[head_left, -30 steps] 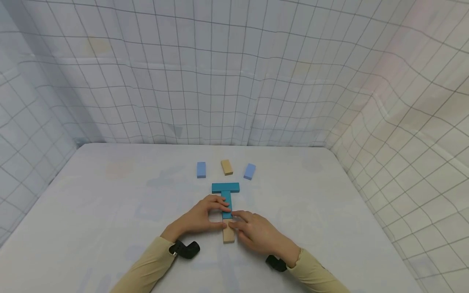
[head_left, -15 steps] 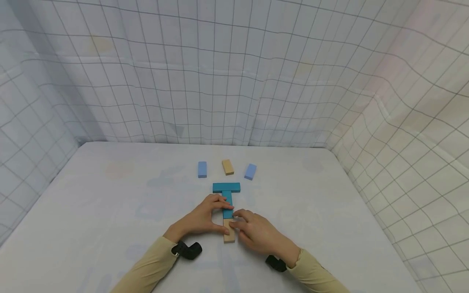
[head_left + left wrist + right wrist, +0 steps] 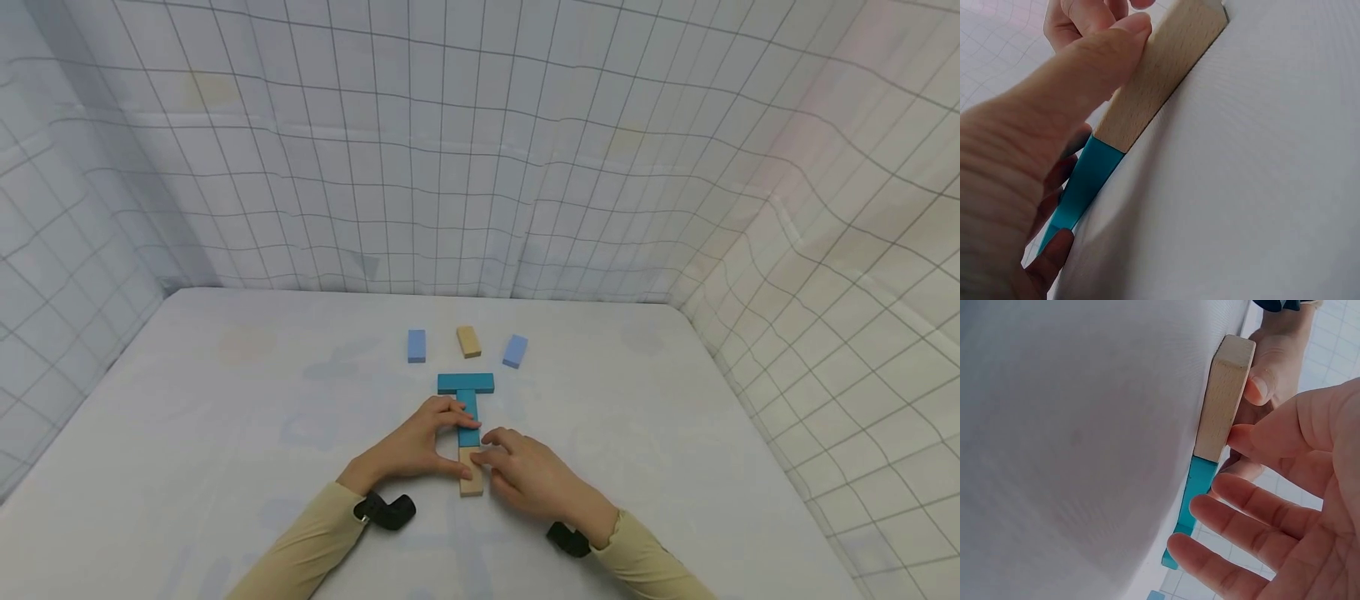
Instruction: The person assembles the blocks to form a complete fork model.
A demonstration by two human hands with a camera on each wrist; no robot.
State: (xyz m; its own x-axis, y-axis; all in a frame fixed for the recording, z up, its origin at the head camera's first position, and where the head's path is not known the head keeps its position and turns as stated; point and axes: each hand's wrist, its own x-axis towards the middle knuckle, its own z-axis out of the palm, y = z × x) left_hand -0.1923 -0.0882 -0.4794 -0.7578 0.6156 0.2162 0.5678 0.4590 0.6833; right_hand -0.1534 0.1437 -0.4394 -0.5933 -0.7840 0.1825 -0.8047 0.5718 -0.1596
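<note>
A light wooden block (image 3: 471, 489) lies end to end with a teal block (image 3: 468, 438), and a second teal block (image 3: 465, 383) crosses its far end, making a T shape. My left hand (image 3: 408, 443) reaches over from the left: its thumb (image 3: 1116, 53) rests on top of the wooden block while the other fingers lie across the teal stem. From the right, a fingertip of my right hand (image 3: 536, 482) touches the wooden block's top. In the right wrist view, its other fingers (image 3: 1241, 512) are extended beside the teal stem.
Beyond the T stand three small blocks in a loose row: a blue one (image 3: 416, 346), a tan one (image 3: 468, 342) and another blue one (image 3: 515, 351). All lie on a white-covered table (image 3: 637, 400). Grid-patterned curtains (image 3: 480, 150) surround it at the back and sides.
My left thumb has slid a little toward me and further onto the wooden block. The right hand keeps nearly the same place, and the blocks keep their arrangement; the head view has shifted slightly.
</note>
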